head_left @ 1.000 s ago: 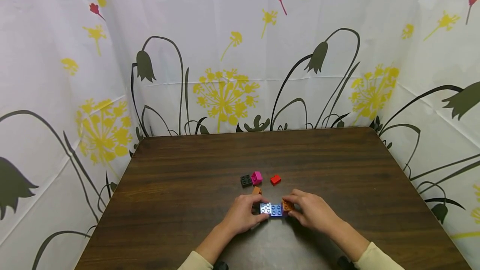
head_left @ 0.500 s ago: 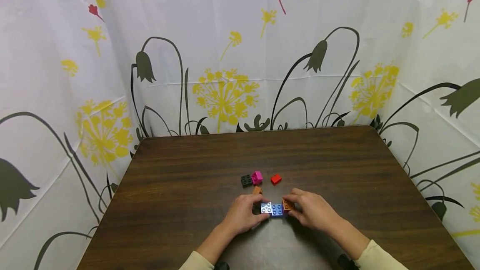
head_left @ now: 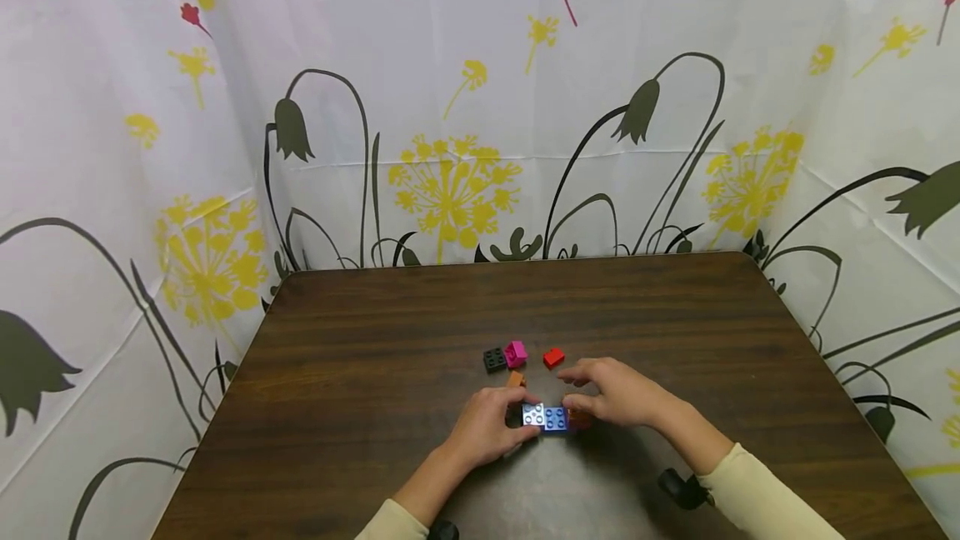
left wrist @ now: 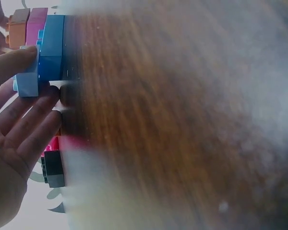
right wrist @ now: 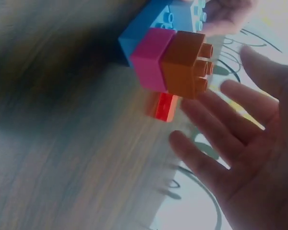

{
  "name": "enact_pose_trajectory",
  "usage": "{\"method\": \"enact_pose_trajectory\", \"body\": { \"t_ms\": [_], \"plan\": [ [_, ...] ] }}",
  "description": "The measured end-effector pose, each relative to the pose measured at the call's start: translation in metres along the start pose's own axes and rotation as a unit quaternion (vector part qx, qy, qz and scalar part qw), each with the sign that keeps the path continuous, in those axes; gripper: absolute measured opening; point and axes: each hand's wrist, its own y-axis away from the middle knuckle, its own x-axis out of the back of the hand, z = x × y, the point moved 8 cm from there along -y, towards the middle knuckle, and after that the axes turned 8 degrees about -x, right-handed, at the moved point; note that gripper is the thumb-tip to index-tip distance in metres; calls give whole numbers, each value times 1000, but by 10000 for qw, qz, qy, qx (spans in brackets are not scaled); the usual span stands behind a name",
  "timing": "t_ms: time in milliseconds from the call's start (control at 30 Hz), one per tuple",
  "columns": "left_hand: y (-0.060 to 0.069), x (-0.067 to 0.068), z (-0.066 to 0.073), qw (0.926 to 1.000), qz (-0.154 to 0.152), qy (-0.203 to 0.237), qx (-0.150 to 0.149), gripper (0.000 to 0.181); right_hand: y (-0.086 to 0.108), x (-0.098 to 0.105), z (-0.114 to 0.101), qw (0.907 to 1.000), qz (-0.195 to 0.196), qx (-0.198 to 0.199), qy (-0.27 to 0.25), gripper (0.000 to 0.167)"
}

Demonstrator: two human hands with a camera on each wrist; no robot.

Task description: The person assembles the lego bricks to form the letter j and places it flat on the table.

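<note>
My left hand (head_left: pixel 483 427) pinches the light blue brick (head_left: pixel 532 414) between thumb and fingers; in the left wrist view that brick (left wrist: pixel 28 79) sits on a darker blue base (left wrist: pixel 52 48). At the structure's other end an orange brick (right wrist: pixel 182 64) is stacked on a magenta brick (right wrist: pixel 152 58), both clearly seen in the right wrist view. Beside that end my right hand (head_left: pixel 622 394) hovers with parted fingers, holding nothing; in its wrist view a gap shows between the hand (right wrist: pixel 249 143) and the orange brick.
Beyond the structure lie a black brick (head_left: pixel 494 359), a magenta brick (head_left: pixel 515 354) and a red brick (head_left: pixel 553 357). A loose orange brick (head_left: pixel 516 379) is close to the left fingers. A patterned curtain (head_left: pixel 450 40) hangs behind the brown table (head_left: pixel 360 340).
My right hand has let go of the orange brick and moved slightly up and away, its fingers spreading. The left hand keeps its hold in the same place.
</note>
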Motion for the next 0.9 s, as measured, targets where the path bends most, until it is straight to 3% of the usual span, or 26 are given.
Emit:
{"method": "enact_pose_trajectory", "body": {
  "t_ms": [133,267,433,600,900],
  "plan": [
    [0,1,0,10000,64,-8,-40,30,-22,-1,-3,9983,206,-114,-538,41],
    [-1,2,2,9997,161,-96,-133,29,-45,-10,-2,9956,391,-387,-752,35],
    [-1,1,3,9995,205,-135,-221,29,-66,-26,4,9949,335,-735,-598,31],
    [0,2,5,9987,339,-150,-348,28,-75,-33,0,9956,285,-757,-478,31],
    [1,3,5,9988,354,-160,-281,27,-80,-39,-8,9974,151,-701,-18,23]
  ]
}}
